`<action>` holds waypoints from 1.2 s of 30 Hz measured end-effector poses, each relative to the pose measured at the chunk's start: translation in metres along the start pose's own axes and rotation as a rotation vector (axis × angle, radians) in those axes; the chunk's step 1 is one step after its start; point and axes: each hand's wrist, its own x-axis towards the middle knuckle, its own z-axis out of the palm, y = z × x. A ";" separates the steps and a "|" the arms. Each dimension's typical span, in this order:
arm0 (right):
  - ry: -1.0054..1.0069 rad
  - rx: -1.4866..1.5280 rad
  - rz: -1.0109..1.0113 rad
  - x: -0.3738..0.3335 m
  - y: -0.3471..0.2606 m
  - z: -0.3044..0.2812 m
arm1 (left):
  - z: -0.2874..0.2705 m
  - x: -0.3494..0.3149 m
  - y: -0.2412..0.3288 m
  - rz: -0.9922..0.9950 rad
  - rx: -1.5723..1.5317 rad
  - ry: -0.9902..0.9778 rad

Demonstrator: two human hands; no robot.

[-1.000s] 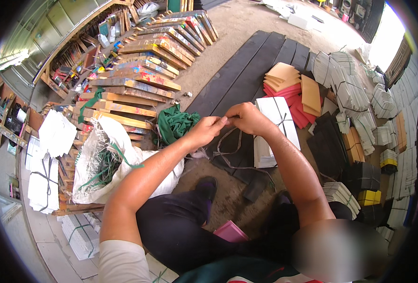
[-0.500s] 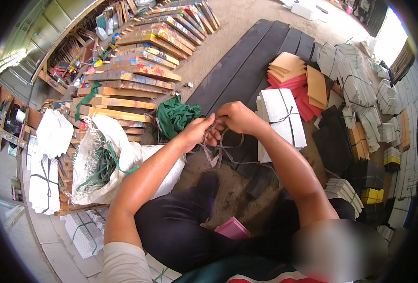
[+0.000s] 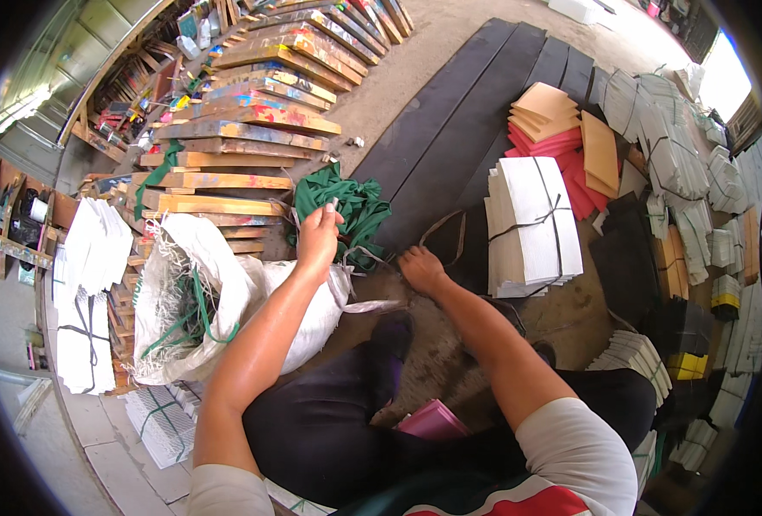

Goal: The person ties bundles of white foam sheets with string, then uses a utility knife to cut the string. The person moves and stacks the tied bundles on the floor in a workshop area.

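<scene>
My left hand (image 3: 319, 242) is raised in front of a crumpled green cloth (image 3: 346, 202), its fingers closed. Whatever it grips is too small to make out. Lower and to the right, my right hand (image 3: 421, 268) is closed around a thin brownish strip (image 3: 446, 225) that loops up beyond the fingers. A pale strip (image 3: 374, 306) trails below the hands, next to a white woven sack (image 3: 299, 322). To the right of my right hand stands a white stack of sheets (image 3: 531, 219) tied with dark cord.
Paint-stained wooden frames (image 3: 269, 129) line the left. Long black sheets (image 3: 441, 112) cover the floor ahead. Red sheets (image 3: 570, 159) and orange sheets (image 3: 546, 110) lie beyond the white stack. Tied bundles (image 3: 669, 159) crowd the right. A pink block (image 3: 432, 420) lies between my legs.
My hands were together, working at tangled strips; now they are apart. The left has moved left, the right down. The view has shifted slightly.
</scene>
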 end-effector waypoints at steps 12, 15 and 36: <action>0.427 0.293 0.621 -0.039 0.030 -0.031 | 0.039 -0.023 -0.013 -0.052 -0.291 -0.161; 0.793 0.282 0.551 -0.012 0.028 -0.116 | 0.056 -0.024 -0.008 0.040 -0.343 -0.133; 1.011 0.959 0.757 -0.087 0.005 -0.285 | 0.235 -0.074 0.088 0.218 -0.884 -0.326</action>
